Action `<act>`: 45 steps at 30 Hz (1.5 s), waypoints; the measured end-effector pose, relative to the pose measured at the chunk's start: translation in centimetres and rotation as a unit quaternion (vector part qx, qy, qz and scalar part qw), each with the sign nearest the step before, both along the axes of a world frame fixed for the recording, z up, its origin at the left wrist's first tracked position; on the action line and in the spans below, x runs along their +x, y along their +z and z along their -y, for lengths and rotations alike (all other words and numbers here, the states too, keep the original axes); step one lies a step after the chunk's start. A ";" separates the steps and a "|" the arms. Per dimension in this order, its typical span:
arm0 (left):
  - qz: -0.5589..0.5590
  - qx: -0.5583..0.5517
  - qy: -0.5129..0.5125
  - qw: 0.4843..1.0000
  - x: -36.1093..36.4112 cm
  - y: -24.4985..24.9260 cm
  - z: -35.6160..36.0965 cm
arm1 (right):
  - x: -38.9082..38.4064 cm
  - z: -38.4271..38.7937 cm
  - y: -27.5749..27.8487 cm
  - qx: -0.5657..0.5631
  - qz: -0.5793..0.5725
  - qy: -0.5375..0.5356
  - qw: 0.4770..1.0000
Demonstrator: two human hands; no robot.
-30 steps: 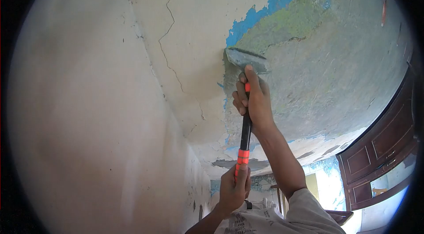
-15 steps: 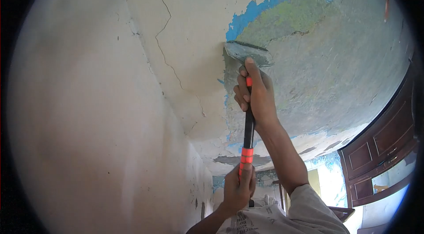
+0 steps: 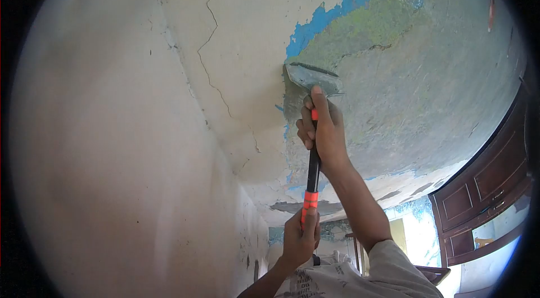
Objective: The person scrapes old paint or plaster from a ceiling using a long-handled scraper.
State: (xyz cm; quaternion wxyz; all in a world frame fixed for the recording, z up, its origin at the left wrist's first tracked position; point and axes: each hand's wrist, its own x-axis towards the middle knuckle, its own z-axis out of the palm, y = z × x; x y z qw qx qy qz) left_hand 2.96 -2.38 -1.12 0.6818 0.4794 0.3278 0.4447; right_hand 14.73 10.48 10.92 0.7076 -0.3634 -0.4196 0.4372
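Observation:
A scraper with a wide grey blade (image 3: 313, 77) and a black and red handle (image 3: 313, 171) is held upright against the wall. My right hand (image 3: 326, 129) wraps round the upper handle, its thumb just below the blade. Lower down, my left hand (image 3: 301, 235) grips the red end of the handle. The blade lies over the border between cream paint (image 3: 253, 45) and bare grey-green plaster (image 3: 377, 95). Above the blade runs a ragged strip of blue paint (image 3: 318, 27). Whether the blade edge touches the surface is hard to tell.
A thin crack (image 3: 209, 73) runs down the cream surface at the left of the blade. Another pale wall (image 3: 112, 157) fills the left side. Dark wooden cabinets (image 3: 478, 191) stand at the lower right, near a bright opening (image 3: 422, 230).
The scraper blade and my right hand have moved slightly down in the view. My left hand still holds the handle end, a little further left.

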 end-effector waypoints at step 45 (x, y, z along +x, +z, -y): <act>0.114 0.168 0.024 0.979 6.2 9.7 -11.8 | 0.5 14.7 -13.8 -0.031 0.120 -0.014 0.992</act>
